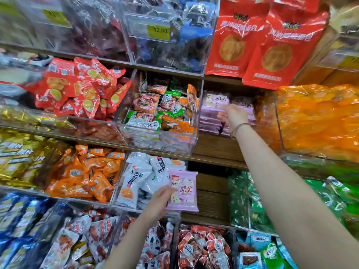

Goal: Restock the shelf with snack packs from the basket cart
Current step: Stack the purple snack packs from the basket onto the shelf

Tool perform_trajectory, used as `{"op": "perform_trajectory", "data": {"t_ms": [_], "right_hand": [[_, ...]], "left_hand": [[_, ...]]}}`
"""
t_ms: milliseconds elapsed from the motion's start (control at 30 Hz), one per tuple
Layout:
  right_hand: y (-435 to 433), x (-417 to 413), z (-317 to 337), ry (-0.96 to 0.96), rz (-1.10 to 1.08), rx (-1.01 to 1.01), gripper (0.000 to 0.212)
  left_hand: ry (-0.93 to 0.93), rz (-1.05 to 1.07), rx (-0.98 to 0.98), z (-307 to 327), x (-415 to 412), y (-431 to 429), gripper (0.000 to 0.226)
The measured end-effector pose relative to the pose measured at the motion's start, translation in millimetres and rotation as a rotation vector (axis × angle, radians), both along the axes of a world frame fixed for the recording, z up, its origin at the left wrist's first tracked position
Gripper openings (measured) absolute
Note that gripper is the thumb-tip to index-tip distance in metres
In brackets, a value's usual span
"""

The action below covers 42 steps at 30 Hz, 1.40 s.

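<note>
Red snack packs (pixel 81 90) are heaped in a clear bin at the left, with orange packs (pixel 83 175) piled on the shelf level below them. Further along, an acrylic bin (pixel 186 148) holds mixed green and orange packets, and under it lie white packs (pixel 139 177). In front of those, the left hand (pixel 159 202) grips a pink snack pack (pixel 183 191) by its left edge, thumb across the front, holding it upright and off the shelves. Up and to the right, a stack of pink packs (pixel 210 117) of the same kind sits on the wooden shelf (pixel 213 146). The right hand (pixel 233 113), a thin band at its wrist, reaches against that stack. Its fingers touch the upper packs, but I cannot tell whether they grasp one or only press. Beyond it, orange bags (pixel 318 121) fill the bin at the far right.
</note>
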State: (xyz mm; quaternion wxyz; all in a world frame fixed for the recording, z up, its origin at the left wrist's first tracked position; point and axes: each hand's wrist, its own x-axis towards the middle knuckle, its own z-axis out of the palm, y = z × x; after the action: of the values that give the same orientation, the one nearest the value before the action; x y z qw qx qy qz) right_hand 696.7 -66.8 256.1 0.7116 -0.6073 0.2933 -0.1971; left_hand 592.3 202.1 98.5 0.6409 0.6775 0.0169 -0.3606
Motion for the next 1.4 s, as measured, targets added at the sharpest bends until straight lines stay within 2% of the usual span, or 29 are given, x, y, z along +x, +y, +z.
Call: {"op": "perform_trajectory", "data": {"t_ms": [67, 133, 233, 400, 467, 600, 700, 800, 933, 967, 1067, 1200, 1267, 1333, 1400], "right_hand": [[-3, 1, -7, 0.060, -0.010, -0.168, 0.049], [-4, 4, -13, 0.131, -0.032, -0.379, 0.047], [-2, 13, -12, 0.241, -0.039, -0.693, 0.044], [-6, 29, -4, 0.395, 0.015, -0.874, 0.042], [-8, 27, -4, 0.401, 0.034, -0.897, 0.038], [6, -11, -12, 0.127, -0.011, -0.716, 0.065], [28, -63, -41, 0.028, -0.045, -0.724, 0.050], [56, -115, -86, 0.123, 0.132, -0.679, 0.029], [92, -160, -135, 0.492, 0.544, -0.478, 0.032], [98, -165, -141, 0.535, 0.619, -0.410, 0.029], [102, -171, -138, 0.508, 0.617, -0.193, 0.021], [79, -179, -118, 0.400, 0.416, -0.029, 0.022], [64, -186, -108, 0.342, 0.295, 0.023, 0.018], [50, -191, -98, 0.262, 0.177, 0.099, 0.015], [39, -190, -87, 0.159, 0.076, 0.187, 0.012]], "left_hand": [[0.003, -0.011, 0.006, -3, 1, 0, 0.017], [-0.007, -0.006, 0.011, -8, 2, 0, 0.024], [0.013, 0.011, -0.021, -9, 3, 1, 0.018], [0.016, -0.027, -0.019, -8, 1, 2, 0.018], [-0.002, -0.029, -0.014, -4, -1, 2, 0.023], [0.016, 0.012, -0.023, -4, -2, 0, 0.024], [0.029, 0.022, -0.052, -6, 0, -1, 0.024], [0.002, 0.030, -0.052, -4, -2, -2, 0.016], [-0.066, 0.078, -0.017, 0, -6, -5, 0.022], [-0.101, 0.081, 0.013, 3, -8, -7, 0.022], [-0.198, 0.106, 0.076, 9, -15, -13, 0.020], [-0.564, 0.122, 0.202, 13, -23, -8, 0.018], [-0.873, 0.157, 0.433, 12, -18, -2, 0.020], [-1.169, 0.095, 0.625, 7, -11, 2, 0.037], [-1.249, -0.031, 0.732, -2, -7, 4, 0.056]]}}
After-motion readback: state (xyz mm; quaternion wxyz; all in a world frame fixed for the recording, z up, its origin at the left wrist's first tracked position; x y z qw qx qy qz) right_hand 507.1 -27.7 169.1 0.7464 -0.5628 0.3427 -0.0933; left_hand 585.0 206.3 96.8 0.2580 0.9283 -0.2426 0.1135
